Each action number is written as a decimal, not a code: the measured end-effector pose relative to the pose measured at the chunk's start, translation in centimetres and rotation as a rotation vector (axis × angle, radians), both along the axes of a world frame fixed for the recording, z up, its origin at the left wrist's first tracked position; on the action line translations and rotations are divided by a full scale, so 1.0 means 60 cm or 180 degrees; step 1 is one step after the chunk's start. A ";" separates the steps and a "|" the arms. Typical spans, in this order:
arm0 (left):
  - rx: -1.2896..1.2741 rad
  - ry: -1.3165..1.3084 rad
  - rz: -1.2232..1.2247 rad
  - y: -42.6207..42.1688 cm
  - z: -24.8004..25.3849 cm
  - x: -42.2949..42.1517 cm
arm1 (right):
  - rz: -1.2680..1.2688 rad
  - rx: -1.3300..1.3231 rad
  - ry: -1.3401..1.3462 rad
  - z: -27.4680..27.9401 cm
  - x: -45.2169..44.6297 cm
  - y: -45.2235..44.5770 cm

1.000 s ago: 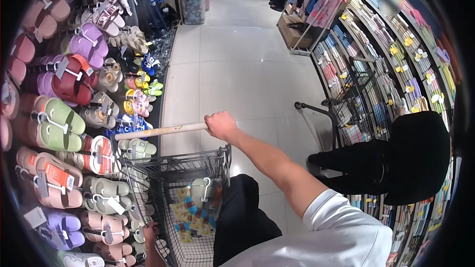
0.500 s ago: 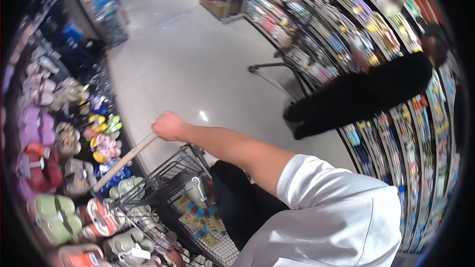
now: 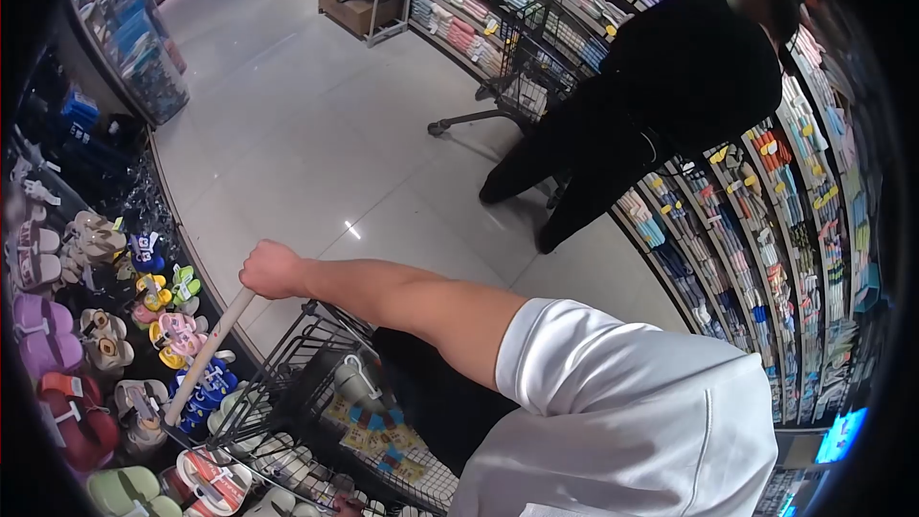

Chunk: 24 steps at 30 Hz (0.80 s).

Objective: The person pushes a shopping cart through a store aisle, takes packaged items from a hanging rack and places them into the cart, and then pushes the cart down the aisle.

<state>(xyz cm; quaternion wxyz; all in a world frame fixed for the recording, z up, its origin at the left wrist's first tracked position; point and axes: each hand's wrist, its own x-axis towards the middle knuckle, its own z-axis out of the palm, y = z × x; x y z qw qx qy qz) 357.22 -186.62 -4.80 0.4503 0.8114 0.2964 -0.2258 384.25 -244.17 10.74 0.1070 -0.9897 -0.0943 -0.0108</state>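
Note:
My right hand (image 3: 272, 269), at the end of my bare arm and white sleeve, is closed around the far end of a pale cart handle (image 3: 212, 354). Below it stands the dark wire shopping cart (image 3: 311, 335). Inside the cart are a grey-green slipper (image 3: 354, 381) on a white hanger and several yellow and blue packs (image 3: 378, 431). A small reddish patch at the bottom edge looks like my left hand (image 3: 347, 505), beside the cart and white shoes. Its fingers cannot be made out.
Slippers and clogs (image 3: 48, 335) line the left side. A person in black (image 3: 670, 77) stands on the right with another cart (image 3: 526, 57), facing shelves of folded goods (image 3: 737, 258). Pale tiled floor (image 3: 316, 124) runs between. A cardboard box (image 3: 359, 8) sits under a far rack.
My view has shifted, so my right hand and the cart appear further left. The right hand keeps its hold on the handle. The person in black now leans toward the shelves.

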 end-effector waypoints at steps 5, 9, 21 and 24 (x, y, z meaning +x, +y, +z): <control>0.0045 -0.0019 -0.0114 -0.019 0.004 0.032 | 0.0017 0.0005 -0.0060 -0.004 0.032 -0.015; 0.0078 -0.0029 -0.0201 -0.017 -0.004 0.061 | -0.0006 -0.0056 0.0086 -0.012 0.073 -0.012; 0.0364 -0.0057 -0.0490 -0.057 0.000 0.144 | 0.0021 0.0065 -0.0086 -0.025 0.160 -0.036; 0.0473 -0.0034 -0.0566 -0.065 0.002 0.157 | 0.0036 0.0056 -0.0152 -0.044 0.189 -0.036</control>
